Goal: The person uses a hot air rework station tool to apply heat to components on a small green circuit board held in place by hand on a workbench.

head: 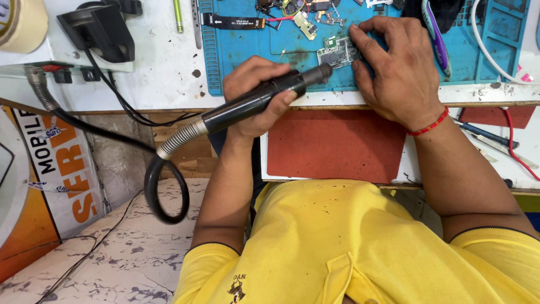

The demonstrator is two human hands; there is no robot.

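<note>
The left hand (256, 93) holds a black hot-air handpiece (261, 98) in a full grip, its nozzle aimed at a small circuit board (336, 53). The right hand (394, 67) presses the circuit board flat onto the blue mat (247, 50) on the tabletop (163, 73), its grip holding nothing.

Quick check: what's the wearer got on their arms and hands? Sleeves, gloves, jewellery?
Both hands are bare, no gloves. The right hand has a thin red thread bracelet around the wrist; the left hand shows no band, watch or ring. Forearms are uncovered. The yellow short-sleeved polo shirt ends above the elbows, with a narrow dark trim at each sleeve edge.
</note>
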